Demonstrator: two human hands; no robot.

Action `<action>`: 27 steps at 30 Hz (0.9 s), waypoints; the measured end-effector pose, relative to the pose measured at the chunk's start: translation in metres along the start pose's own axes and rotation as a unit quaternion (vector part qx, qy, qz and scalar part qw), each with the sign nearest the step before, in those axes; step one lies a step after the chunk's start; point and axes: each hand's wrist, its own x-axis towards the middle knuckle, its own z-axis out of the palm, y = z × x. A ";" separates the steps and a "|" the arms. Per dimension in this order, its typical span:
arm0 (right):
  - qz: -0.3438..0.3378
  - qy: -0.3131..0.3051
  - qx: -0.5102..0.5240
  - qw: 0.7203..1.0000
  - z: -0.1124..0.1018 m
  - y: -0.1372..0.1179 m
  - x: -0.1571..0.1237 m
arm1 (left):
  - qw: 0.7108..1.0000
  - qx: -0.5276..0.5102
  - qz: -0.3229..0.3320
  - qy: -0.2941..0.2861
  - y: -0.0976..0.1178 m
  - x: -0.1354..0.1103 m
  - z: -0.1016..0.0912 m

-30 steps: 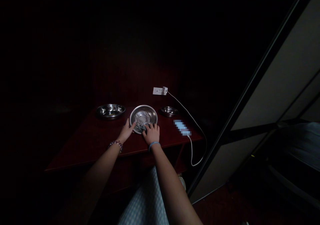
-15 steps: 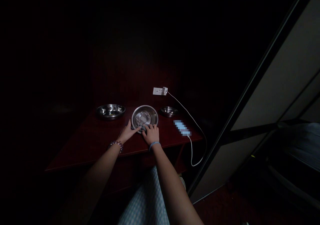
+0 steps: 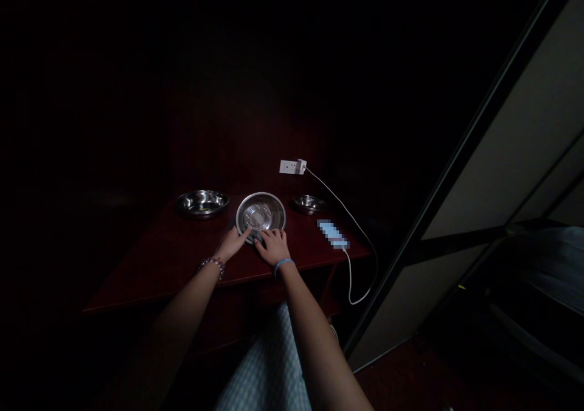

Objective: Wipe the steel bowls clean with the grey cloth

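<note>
A shiny steel bowl (image 3: 272,214) is tilted on the dark red table, its open side towards me. My left hand (image 3: 231,242) grips the bowl's near left rim, thumb over the edge and the other fingers mostly hidden behind it. At the near rim, my right hand (image 3: 272,245) has its fingers bent over the inside of the bowl. Under those fingers shows a small dark grey thing (image 3: 257,236), too dim to name, pressed against the bowl near the rim.
A wider steel bowl (image 3: 203,204) stands at the back left of the table (image 3: 173,265), a smaller one (image 3: 309,203) at the back right. A phone (image 3: 333,233) lies at right, its white cable (image 3: 350,213) running to a wall socket (image 3: 288,166).
The tilted bowl has shifted slightly left. My right hand has moved a little left and down along the near rim, with the grey thing under its fingers. My left hand still grips the rim.
</note>
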 end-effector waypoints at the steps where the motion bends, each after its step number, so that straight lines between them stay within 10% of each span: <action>1: 0.002 0.000 0.001 1.000 0.000 0.000 0.000 | 1.000 0.002 0.001 0.004 -0.001 0.000 0.001; 27: 0.113 0.029 -0.042 0.992 -0.009 -0.002 -0.002 | 0.999 -0.047 -0.002 0.027 0.001 0.003 0.004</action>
